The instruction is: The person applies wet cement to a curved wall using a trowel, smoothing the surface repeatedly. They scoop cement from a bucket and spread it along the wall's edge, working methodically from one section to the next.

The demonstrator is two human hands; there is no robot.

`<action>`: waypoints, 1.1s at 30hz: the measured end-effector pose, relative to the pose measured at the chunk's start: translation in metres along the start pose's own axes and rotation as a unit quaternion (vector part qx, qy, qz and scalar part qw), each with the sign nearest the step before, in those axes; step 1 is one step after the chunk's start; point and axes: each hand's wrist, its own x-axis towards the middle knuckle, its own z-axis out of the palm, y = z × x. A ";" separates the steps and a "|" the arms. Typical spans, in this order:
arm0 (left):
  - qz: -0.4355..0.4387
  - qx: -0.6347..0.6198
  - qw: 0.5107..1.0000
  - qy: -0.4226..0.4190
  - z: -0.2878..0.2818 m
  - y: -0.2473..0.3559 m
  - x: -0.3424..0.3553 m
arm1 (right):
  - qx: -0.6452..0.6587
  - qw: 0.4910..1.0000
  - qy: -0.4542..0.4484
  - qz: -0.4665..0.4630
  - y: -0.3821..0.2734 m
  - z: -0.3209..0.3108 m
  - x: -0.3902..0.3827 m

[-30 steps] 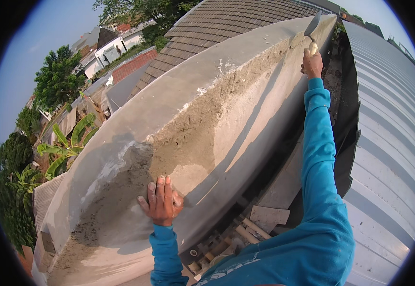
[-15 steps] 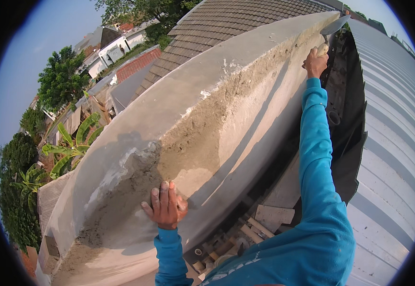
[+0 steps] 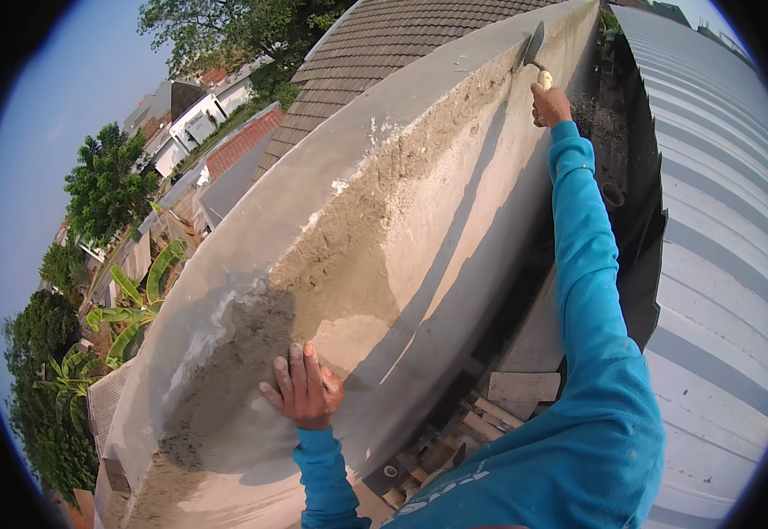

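A pale plastered wall (image 3: 463, 229) curves across the view from lower left to upper right. Along the upper part of its near face runs a rough band of grey-brown mortar (image 3: 349, 242). My left hand (image 3: 306, 388) lies against this face with its fingers stretched out, just below the rough band. Far up on the right, my right hand (image 3: 551, 106) grips the light handle of a trowel (image 3: 534, 44). The metal blade points up at the wall near its top edge; whether it touches the surface I cannot tell.
A corrugated metal roof (image 3: 710, 220) slopes along the right. Between it and the wall is a dark gap with a pipe end (image 3: 612, 195) and wood pieces (image 3: 523, 388). Beyond the wall are a tiled roof (image 3: 384, 53), banana plants (image 3: 141, 300) and trees (image 3: 106, 181).
My right hand has brought the trowel leftward and in toward the wall, its blade now turned more upright. Bits fly off beside that hand. My left hand stays on the wall; the view has shifted slightly.
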 end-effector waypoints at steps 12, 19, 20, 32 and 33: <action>-0.010 -0.001 1.000 0.000 -0.003 0.000 0.000 | 0.091 0.994 -0.025 0.047 0.024 0.016 0.015; -0.009 0.000 1.000 0.012 0.007 0.010 0.009 | 0.026 0.997 0.067 0.023 0.028 -0.005 0.030; -0.009 0.001 1.000 0.015 0.006 0.009 0.008 | -0.006 0.999 -0.004 0.053 0.021 -0.002 0.032; 0.005 -0.004 1.000 0.023 0.007 0.005 0.012 | 0.041 0.998 -0.042 0.039 0.026 -0.004 -0.003; -0.002 0.008 1.000 0.014 0.003 0.004 0.006 | 0.059 0.998 -0.009 0.027 0.010 0.000 -0.014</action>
